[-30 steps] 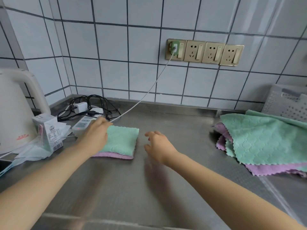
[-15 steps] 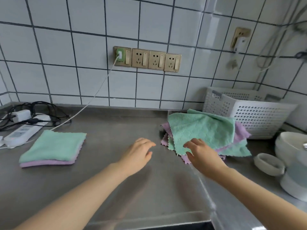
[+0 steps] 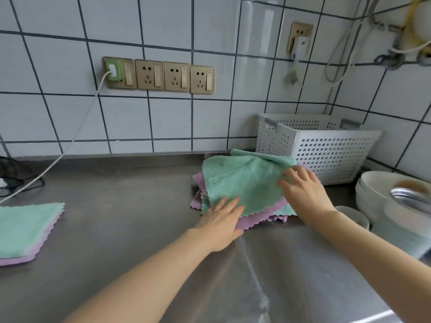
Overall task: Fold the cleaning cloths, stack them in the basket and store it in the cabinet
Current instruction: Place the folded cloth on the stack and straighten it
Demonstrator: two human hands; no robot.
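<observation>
A loose pile of unfolded green and purple cloths (image 3: 242,180) lies on the steel counter, right of centre. My left hand (image 3: 221,220) rests on the pile's near left corner with fingers straight. My right hand (image 3: 303,190) lies on the right side of the top green cloth, fingers spread; I cannot make out whether it pinches the cloth. Two folded cloths (image 3: 25,229), green on purple, are stacked at the far left. The white perforated basket (image 3: 321,145) stands behind the pile against the tiled wall.
White bowls (image 3: 377,190) and a metal ladle (image 3: 410,199) sit at the right edge. A small white cup (image 3: 356,215) is beside my right wrist. A white cable (image 3: 77,134) runs from the wall sockets (image 3: 158,75) down to the left. Black cords (image 3: 14,180) lie at the far left.
The view swung right, away from the folded stack. Both hands moved from the bare counter onto the unfolded pile, the right reaching farther across the top green cloth.
</observation>
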